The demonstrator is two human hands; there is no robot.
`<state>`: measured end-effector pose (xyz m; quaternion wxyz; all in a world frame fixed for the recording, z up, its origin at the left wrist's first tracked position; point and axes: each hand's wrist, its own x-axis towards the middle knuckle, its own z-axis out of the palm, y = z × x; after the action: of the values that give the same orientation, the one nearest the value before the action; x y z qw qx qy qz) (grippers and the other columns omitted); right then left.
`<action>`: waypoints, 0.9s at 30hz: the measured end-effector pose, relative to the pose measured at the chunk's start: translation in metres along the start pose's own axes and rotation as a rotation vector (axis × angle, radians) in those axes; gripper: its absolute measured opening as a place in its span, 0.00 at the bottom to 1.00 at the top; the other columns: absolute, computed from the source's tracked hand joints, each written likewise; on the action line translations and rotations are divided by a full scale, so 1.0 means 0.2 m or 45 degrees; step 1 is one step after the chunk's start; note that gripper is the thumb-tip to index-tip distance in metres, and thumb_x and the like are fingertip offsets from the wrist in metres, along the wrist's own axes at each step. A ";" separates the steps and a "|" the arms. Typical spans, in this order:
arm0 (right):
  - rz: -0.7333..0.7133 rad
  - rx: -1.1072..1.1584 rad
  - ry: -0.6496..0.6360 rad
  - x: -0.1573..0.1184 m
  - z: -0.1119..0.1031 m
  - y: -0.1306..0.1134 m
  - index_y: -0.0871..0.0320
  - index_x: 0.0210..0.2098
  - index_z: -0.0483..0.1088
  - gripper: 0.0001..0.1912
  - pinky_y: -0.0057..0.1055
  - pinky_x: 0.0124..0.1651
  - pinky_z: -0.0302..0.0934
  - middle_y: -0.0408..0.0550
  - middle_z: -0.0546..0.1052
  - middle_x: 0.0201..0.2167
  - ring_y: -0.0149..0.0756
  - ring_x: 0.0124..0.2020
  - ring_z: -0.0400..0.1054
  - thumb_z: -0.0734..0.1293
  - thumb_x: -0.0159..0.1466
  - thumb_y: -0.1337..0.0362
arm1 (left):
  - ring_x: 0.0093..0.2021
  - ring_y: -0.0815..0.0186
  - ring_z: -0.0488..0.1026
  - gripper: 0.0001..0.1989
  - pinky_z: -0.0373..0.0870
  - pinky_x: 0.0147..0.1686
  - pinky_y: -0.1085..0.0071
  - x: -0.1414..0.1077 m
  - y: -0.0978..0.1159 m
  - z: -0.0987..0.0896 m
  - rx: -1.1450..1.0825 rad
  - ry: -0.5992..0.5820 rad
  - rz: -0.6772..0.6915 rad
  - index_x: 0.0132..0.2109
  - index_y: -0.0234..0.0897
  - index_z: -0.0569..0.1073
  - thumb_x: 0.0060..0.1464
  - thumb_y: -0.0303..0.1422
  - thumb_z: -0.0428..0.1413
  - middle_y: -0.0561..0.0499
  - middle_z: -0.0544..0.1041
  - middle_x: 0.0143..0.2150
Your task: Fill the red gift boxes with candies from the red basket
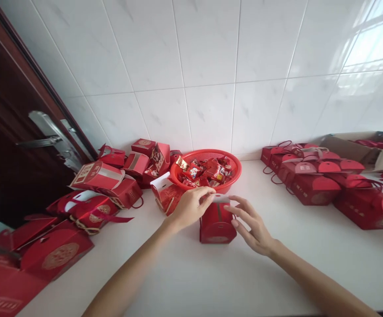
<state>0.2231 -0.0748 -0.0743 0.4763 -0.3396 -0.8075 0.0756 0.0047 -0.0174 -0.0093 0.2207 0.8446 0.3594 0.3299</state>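
Observation:
A small red gift box point(218, 226) stands upright on the white table in front of me, its pale-lined top flap raised. My left hand point(191, 206) is closed, thumb and fingers pinching the left side of that flap. On the other side, my right hand point(252, 224) has its fingers apart, the tips at the box's upper right edge. Just behind sits a red plastic basket point(237, 169) of wrapped candies point(211, 169). Left of it, near my left wrist, another red box point(168, 193) has its flap up and a golden cord.
Red gift boxes of several shapes point(104, 176) are heaped along the left side, beside a dark door with a metal handle point(46, 141). Rows of corded red boxes point(315, 189) stand at right. A cardboard carton point(343, 149) is behind them, against the tiled wall point(208, 110).

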 end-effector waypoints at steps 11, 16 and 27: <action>-0.002 -0.139 -0.355 0.02 0.04 0.00 0.53 0.66 0.62 0.26 0.44 0.45 0.72 0.62 0.50 0.72 0.36 0.38 0.74 0.52 0.71 0.68 | 0.40 0.64 0.75 0.15 0.70 0.41 0.69 -0.01 -0.04 0.03 0.136 -0.114 0.061 0.39 0.38 0.78 0.61 0.24 0.46 0.47 0.76 0.41; 0.094 -0.128 -0.458 0.10 0.04 -0.03 0.54 0.65 0.62 0.24 0.45 0.48 0.70 0.62 0.50 0.72 0.39 0.42 0.74 0.49 0.74 0.60 | 0.41 0.64 0.75 0.18 0.71 0.41 0.69 -0.01 0.00 -0.02 0.262 -0.228 -0.012 0.46 0.41 0.79 0.61 0.24 0.46 0.49 0.74 0.44; 0.209 -0.168 -0.470 0.20 0.08 -0.09 0.53 0.54 0.66 0.22 0.43 0.47 0.69 0.57 0.62 0.62 0.41 0.43 0.73 0.49 0.74 0.51 | 0.41 0.61 0.73 0.18 0.68 0.43 0.66 -0.03 0.01 -0.06 0.438 -0.346 -0.091 0.47 0.44 0.78 0.63 0.29 0.44 0.49 0.72 0.44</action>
<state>0.1897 -0.0607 -0.0461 0.2892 -0.4153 -0.8538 0.1219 -0.0047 -0.0213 -0.0021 0.1315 0.8931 0.4072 0.1389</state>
